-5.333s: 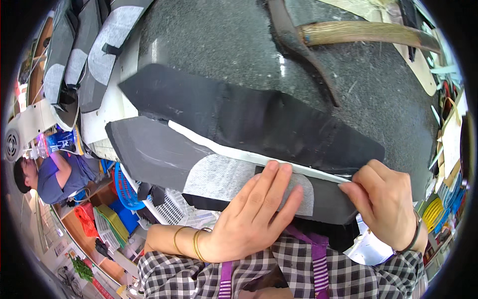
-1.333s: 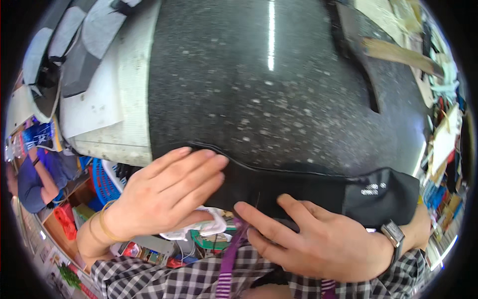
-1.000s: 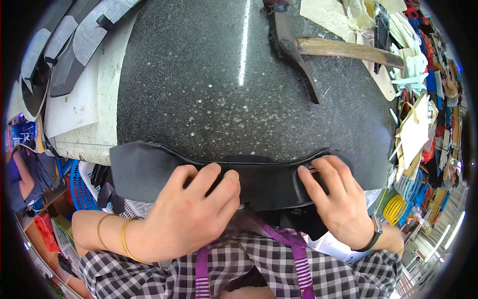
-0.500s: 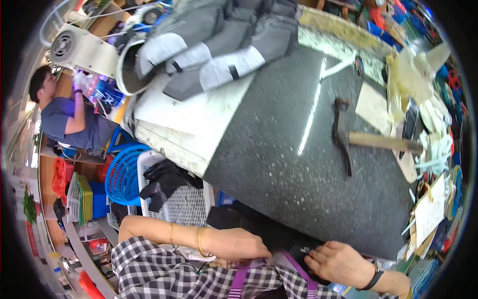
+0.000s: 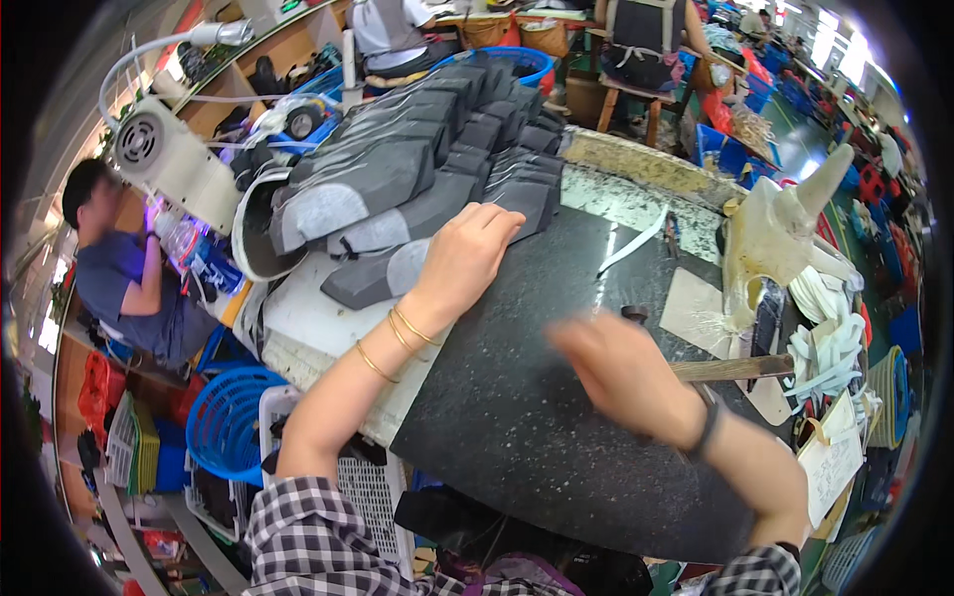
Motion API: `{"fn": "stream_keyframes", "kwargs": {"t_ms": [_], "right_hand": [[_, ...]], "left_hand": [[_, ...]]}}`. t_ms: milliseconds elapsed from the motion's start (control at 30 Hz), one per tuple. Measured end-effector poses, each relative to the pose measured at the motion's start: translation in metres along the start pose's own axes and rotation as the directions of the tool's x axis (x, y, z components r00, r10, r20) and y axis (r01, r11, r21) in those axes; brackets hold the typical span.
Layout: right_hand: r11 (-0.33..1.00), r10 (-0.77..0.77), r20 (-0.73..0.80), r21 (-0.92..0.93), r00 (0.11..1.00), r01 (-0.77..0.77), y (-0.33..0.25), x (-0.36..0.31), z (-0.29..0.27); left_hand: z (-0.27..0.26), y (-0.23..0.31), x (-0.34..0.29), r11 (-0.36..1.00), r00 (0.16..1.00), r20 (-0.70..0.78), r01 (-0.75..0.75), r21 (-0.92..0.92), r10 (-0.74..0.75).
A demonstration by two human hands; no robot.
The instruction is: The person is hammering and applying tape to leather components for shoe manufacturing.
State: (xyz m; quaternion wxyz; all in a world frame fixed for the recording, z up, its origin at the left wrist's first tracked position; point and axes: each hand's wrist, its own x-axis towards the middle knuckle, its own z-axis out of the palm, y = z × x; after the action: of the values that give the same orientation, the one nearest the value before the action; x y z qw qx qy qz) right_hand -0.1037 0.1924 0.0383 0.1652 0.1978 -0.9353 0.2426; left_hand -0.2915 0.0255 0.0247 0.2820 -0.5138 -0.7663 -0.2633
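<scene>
Key relation: the front grey piece [image 5: 360, 285] of the stack [image 5: 422, 124] lies right under the left hand [image 5: 465, 256], long axis slanting from near-left to far-right. Left hand covers its middle, so it's the near one by a lot. Right hand [image 5: 626, 375] sits well off to the right over the dark worktop [image 5: 556, 482].

Left fingers are bent at the piece's far half — can't tell if they grip it or just rest on it. Right hand is motion-blurred, fingers look part-bent; nothing visible in it, but can't tell whether they're clenched or loose.

A black piece [image 5: 444, 519] lies at the worktop's near edge, in front of the person's body, well apart from both hands.

Surface: dark, smooth, speckled. Hammer [image 5: 730, 369] is just beside the right hand, handle pointing right, head partly hidden; thin white strip [image 5: 634, 242] farther back, pale offcuts [image 5: 830, 348] along the right edge.

Room: blue basket [image 5: 202, 447] and white crate [image 5: 366, 487] below left, a co-worker [image 5: 129, 283] beyond — more people seated at the back.
</scene>
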Motion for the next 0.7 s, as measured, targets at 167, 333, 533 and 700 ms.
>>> {"fn": "stream_keyframes", "kwargs": {"t_ms": [167,333,533,700], "right_hand": [[0.944,-0.180,-0.306,-0.321,0.935,0.077,0.107,0.133,0.073],[0.837,-0.156,-0.267,-0.548,0.951,-0.016,0.083,0.146,0.075],[0.773,-0.186,-0.280,-0.634,0.942,-0.036,0.063,0.153,0.069],[0.982,0.162,0.051,0.088,0.986,-0.166,0.023,0.103,0.044]], "left_hand": [[-0.004,-0.005,-0.003,0.976,0.978,0.014,0.205,0.076,-0.207],[-0.035,-0.019,-0.036,0.946,0.926,0.204,0.324,0.005,-0.319],[-0.013,-0.010,-0.009,0.977,0.989,0.043,0.131,0.171,-0.141],[-0.050,-0.009,-0.026,0.991,0.952,0.302,-0.092,0.100,0.058]]}}
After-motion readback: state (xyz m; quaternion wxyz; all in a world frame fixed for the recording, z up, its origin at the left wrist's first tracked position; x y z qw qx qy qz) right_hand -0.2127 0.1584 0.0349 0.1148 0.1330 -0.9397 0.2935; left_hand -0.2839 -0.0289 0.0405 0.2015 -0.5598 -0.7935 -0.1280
